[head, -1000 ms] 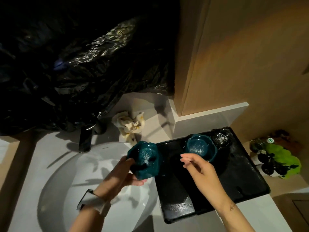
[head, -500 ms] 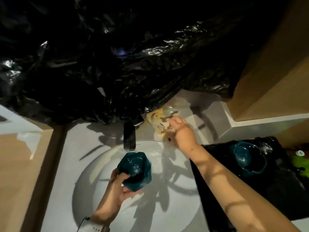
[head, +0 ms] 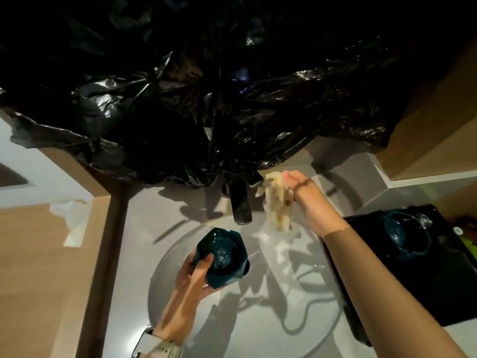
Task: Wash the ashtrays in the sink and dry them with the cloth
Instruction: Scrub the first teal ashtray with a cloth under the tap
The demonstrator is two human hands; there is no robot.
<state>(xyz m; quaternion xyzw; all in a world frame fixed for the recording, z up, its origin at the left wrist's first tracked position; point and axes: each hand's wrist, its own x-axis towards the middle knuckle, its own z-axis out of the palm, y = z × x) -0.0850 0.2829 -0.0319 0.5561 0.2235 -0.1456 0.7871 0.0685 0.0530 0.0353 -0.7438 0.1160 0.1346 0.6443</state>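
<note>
A dark teal ashtray (head: 222, 257), speckled with ash inside, is tilted over the round white sink (head: 271, 319), gripped by my left hand (head: 192, 271) from below left. My right hand (head: 307, 202) holds a crumpled pale yellow cloth (head: 277, 205) lifted off the counter, hanging just right of the black faucet (head: 241, 202). A second teal ashtray (head: 405, 236) rests on the black tray (head: 387, 301) to the right of the sink, with ash scattered near it.
Black plastic sheeting (head: 232, 99) hangs over the wall behind the faucet. A wooden cabinet (head: 438, 112) rises at the right. A green-and-white item (head: 467, 235) lies beyond the tray's right edge. Wooden counter (head: 38, 254) runs at the left.
My right hand left the tray, reached to the cloth behind the sink and lifted it. My left hand brought the ashtray over the basin below the faucet.
</note>
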